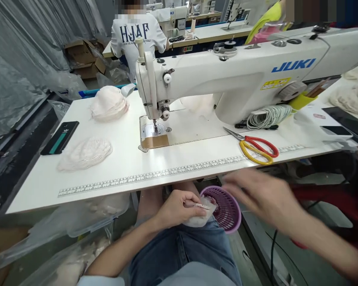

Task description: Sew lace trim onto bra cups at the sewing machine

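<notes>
My left hand (180,208) is closed on a small piece of sheer white fabric (201,216), pinching its edge between thumb and fingers above my lap. Part of the fabric hangs over the rim of a purple basket (237,222) between my knees and the table. My right hand (259,194) is smeared by motion at the table's front edge, just below the scissors (258,150) with one red and one yellow handle. Whether its fingers hold anything does not show. On the table lie a white lace piece (89,153) and a pile of pale pink cup-shaped pieces (109,103).
A white JUKI sewing machine (193,75) stands on the white table (122,169), which has a ruler strip (155,174) along its front. Coiled cord (268,117) and a dark phone (60,138) lie there too. A person (137,33) sits ahead.
</notes>
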A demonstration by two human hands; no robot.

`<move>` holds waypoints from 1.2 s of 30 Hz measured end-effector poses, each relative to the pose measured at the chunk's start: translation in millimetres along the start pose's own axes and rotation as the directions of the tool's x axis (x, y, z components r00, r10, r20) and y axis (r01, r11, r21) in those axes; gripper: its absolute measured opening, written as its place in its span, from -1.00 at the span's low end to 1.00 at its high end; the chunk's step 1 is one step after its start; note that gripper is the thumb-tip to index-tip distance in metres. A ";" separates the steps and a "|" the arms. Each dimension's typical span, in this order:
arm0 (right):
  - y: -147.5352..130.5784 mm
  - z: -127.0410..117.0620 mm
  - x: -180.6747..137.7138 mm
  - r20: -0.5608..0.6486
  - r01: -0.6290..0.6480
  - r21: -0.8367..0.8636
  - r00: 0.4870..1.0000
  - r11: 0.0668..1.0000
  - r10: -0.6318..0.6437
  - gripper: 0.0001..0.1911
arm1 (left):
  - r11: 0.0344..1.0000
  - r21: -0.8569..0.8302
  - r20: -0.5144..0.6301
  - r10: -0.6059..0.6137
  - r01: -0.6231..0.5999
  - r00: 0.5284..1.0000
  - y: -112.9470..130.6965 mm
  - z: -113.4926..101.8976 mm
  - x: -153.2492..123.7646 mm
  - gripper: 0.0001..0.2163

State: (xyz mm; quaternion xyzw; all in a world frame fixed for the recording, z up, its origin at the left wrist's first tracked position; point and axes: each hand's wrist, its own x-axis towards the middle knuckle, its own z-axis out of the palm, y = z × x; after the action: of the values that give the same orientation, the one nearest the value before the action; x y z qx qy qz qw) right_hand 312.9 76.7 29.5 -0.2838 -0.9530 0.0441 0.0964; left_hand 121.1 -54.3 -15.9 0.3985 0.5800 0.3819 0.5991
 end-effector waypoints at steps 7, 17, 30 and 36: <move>-55.8 35.4 -16.7 0.434 -0.224 0.619 0.896 0.753 -0.090 -0.66 | 0.987 0.128 0.021 0.094 -0.096 0.995 -9.9 -6.8 -13.2 -0.79; -56.3 42.5 -13.3 0.454 -0.259 0.761 0.867 0.595 -0.204 -0.71 | 0.999 0.028 0.126 0.012 -0.015 0.992 -23.5 -19.7 -25.9 -0.81; -50.9 57.2 -9.4 0.539 -0.466 0.812 0.830 0.352 -0.145 -0.69 | 0.998 -0.013 0.175 -0.051 0.054 0.983 -27.7 -28.9 -28.7 -0.78; -44.4 58.8 -9.0 0.569 -0.513 0.821 0.775 0.252 -0.275 -0.75 | 0.992 -0.066 0.163 -0.098 0.109 0.982 -25.4 -33.0 -29.9 -0.84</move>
State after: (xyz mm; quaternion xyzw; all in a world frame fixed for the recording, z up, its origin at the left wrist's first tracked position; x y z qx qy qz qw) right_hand 284.3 32.9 -23.3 -0.2105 -0.6687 0.7095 -0.0719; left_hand 86.9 -90.6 -28.0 0.3745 0.5356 0.3385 0.6770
